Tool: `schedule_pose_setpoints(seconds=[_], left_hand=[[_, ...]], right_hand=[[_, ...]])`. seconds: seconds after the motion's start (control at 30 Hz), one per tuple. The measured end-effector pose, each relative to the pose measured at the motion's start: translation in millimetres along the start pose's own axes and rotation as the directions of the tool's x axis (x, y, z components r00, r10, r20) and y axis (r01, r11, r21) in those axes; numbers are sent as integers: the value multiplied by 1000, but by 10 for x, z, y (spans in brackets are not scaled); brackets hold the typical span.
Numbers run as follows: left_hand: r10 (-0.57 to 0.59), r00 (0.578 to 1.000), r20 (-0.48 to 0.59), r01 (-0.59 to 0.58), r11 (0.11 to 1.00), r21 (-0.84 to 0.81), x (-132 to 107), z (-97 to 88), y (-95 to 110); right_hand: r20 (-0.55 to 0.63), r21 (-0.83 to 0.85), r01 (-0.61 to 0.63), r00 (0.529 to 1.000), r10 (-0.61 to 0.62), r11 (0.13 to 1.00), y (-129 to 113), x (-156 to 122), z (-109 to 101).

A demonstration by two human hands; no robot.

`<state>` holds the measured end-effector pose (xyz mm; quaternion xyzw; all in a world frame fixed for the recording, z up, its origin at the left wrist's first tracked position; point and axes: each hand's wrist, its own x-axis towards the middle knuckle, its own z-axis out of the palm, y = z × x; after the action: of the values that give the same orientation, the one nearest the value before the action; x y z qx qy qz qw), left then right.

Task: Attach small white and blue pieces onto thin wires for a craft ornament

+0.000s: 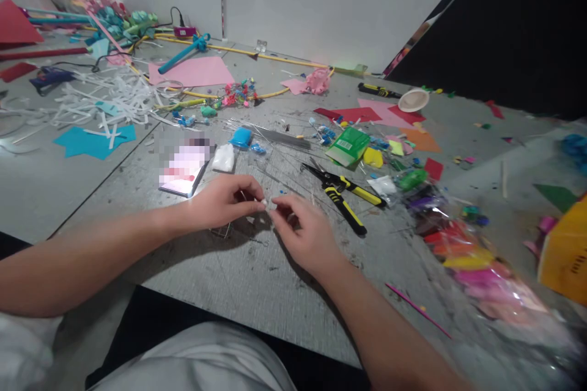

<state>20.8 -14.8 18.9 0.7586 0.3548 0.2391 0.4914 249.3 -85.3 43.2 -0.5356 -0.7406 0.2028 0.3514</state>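
My left hand (224, 200) and my right hand (306, 233) meet over the front part of the grey table. Between their fingertips is a small white lump (265, 203), pinched from both sides and partly covered by the fingers. Just beyond my left hand lie a white packet (224, 159) and a blue packet (241, 137). A phone (186, 165) with a lit screen rests to their left. Yellow-and-black pliers (342, 192) lie open beyond my right hand. A small wire frame (221, 230) shows partly beneath my left wrist.
Colourful soft packets (463, 250) spread along the right. A green packet (348, 146) and thin wires (279, 136) lie farther back. White paper strips (123, 98) and a pink sheet (197, 71) cover the back left. A magenta stick (418, 310) lies near the front edge.
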Motion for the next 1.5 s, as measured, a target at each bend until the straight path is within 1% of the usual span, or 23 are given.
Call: schedule_pose_setpoints(seconds=[0.07, 0.13, 0.2, 0.3, 0.47, 0.63, 0.73, 0.8, 0.87, 0.93, 1.0, 1.07, 1.2, 1.3, 1.43, 1.5], left_hand=[[-19, 1000, 24, 22, 991, -131, -40, 59, 34], [-27, 999, 18, 30, 984, -177, -63, 93, 49], [-21, 1000, 6, 21, 987, -162, -73, 99, 47], [7, 1000, 17, -5, 993, -121, -74, 80, 29], [22, 999, 26, -21, 997, -70, -73, 73, 14], [12, 1000, -1, -12, 999, -33, -105, 99, 50], [52, 999, 10, -52, 999, -8, -122, 91, 83], [86, 995, 44, -88, 996, 30, -125, 77, 103], [94, 994, 64, -99, 993, 72, -122, 61, 114], [82, 995, 51, -87, 990, 111, -113, 47, 108], [66, 997, 31, -71, 983, 168, -96, 31, 76], [58, 998, 16, -60, 967, 248, -69, 11, 23], [83, 997, 5, -77, 899, 430, 7, -38, -104], [84, 996, 26, -86, 851, 518, 49, -77, -153], [87, 995, 46, -97, 778, 621, 20, -139, -108], [97, 995, 13, -79, 722, 688, -38, -163, -49]], right_hand=[[-31, 1, 34, 999, -34, 999, -42, 3, -17], [-47, -8, 69, 996, -70, 998, -75, 0, -25], [-49, -14, 95, 994, -95, 995, -93, -9, -23], [-19, -15, 116, 993, -116, 993, -94, -19, -7], [-33, -12, 118, 992, -118, 993, -78, -8, 17], [-56, -29, 101, 993, -103, 994, -95, -10, 36], [-30, -60, 109, 993, -111, 992, -103, -21, 49], [19, -105, 128, 992, -127, 986, -93, -21, 54], [36, -163, 130, 991, -126, 978, -62, -10, 47], [-12, -202, 88, 996, -92, 975, -9, 14, 25], [-80, -195, 13, 996, -29, 981, 52, 46, -6], [-98, -172, -31, 995, 15, 985, 102, 77, -32], [-49, -131, 2, 999, -9, 991, 122, 101, -23], [-52, -60, 7, 999, -10, 998, 100, 90, 12], [-56, -1, -32, 998, 32, 999, 84, 76, 24], [-42, -12, -36, 998, 35, 999, 78, 74, 13]])
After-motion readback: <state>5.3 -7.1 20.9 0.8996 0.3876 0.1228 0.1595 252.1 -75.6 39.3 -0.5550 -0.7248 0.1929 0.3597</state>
